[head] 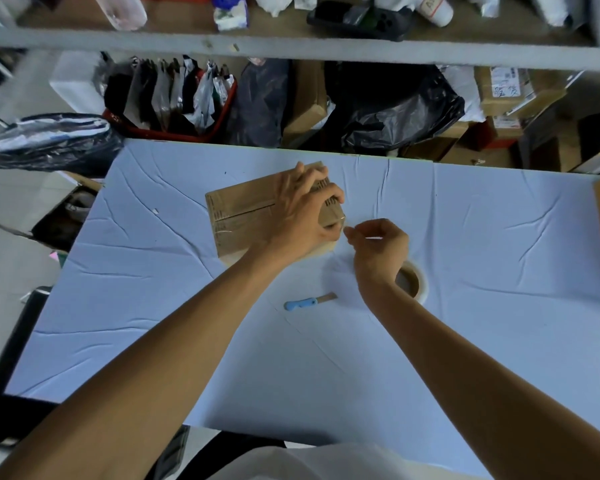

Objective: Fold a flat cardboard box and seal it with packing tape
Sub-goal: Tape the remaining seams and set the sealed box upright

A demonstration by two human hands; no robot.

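The cardboard box (243, 216) lies on the worktop (499, 237), the left hand (302, 209) with its grip curled round the box's right end, the right hand (378, 247) just beside that end, its grip narrow though I cannot tell on what, and the tape roll (420, 288) and knife (305, 303) on the box's near side.

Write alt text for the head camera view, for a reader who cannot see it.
A person's left hand grips the right end of a folded cardboard box on a table covered in pale blue cloth, while the right hand makes a pinch beside the box's near corner. A tape roll and a blue-handled knife lie nearer the person.
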